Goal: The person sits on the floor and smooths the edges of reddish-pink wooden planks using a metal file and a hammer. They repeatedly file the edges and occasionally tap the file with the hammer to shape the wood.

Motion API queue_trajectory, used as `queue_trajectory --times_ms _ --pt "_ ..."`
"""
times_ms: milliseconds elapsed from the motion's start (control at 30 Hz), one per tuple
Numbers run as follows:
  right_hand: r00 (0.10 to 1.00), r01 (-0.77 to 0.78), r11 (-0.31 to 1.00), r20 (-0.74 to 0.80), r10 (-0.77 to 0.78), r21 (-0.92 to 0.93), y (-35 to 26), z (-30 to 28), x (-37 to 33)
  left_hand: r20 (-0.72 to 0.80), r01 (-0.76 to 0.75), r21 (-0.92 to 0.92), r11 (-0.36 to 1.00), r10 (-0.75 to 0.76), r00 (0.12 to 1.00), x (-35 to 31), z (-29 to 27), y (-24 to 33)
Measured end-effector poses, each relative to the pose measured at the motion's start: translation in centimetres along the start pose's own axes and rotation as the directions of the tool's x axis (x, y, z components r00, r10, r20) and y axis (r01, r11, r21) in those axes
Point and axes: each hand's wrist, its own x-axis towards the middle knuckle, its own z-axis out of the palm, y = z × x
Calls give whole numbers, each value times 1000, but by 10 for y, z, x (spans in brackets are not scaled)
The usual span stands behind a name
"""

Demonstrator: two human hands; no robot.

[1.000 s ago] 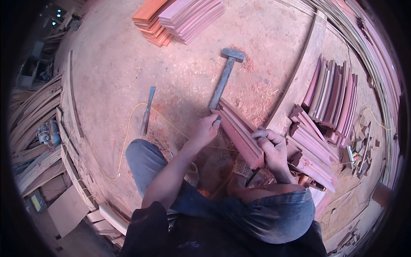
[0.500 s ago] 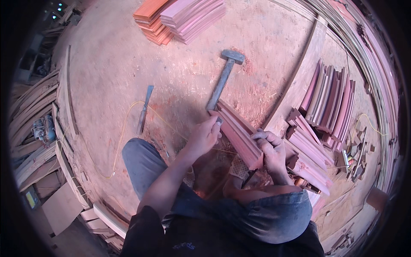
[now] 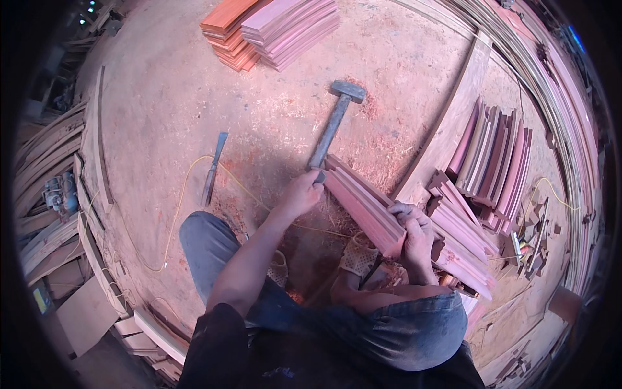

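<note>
A grooved piece of reddish wood moulding (image 3: pixel 366 214) slants across in front of me, its near end by my knee. My right hand (image 3: pixel 416 230) is closed around that near end, thumb on top. Beside the far end, my left hand (image 3: pixel 301 196) is closed on a small dark block (image 3: pixel 319 177); the fingers hide most of it. A hammer (image 3: pixel 330 133) with a grey head lies just beyond, its handle end close to the left hand and the moulding. A chisel (image 3: pixel 213 170) with a wooden handle lies on the floor to the left.
Stacked curved boards (image 3: pixel 285 29) lie at the far side. Grooved mouldings (image 3: pixel 492 162) stand bundled at the right, with more cut pieces (image 3: pixel 460 243) beside my right hand. A yellow cord (image 3: pixel 184 191) crosses the floor. Long strips (image 3: pixel 560 110) line the right edge.
My left hand has shifted left and slightly up with the small dark block, off the moulding's far end to beside it. My right hand keeps its hold on the near end.
</note>
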Motion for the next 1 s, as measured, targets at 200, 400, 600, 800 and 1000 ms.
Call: queue_trajectory --times_ms 200,400,600,800,1000 --pt "1000 10 1000 -11 -10 -3 4 -5 -1 81 -214 -173 961 231 970 -90 26 89" --pt "1000 23 999 19 -24 27 1 -2 6 424 254 -647 719 63 903 -60 3 55" --pt "999 26 1000 -44 -26 14 2 -6 0 133 286 -300 910 -257 957 -16 14 32" --pt "999 30 998 19 -30 -47 6 -11 1 347 -142 -547 825 378 858 -91 2 104" --pt "999 51 999 3 -51 -4 8 -11 -1 -18 -54 8 999 54 998 27 21 -82"
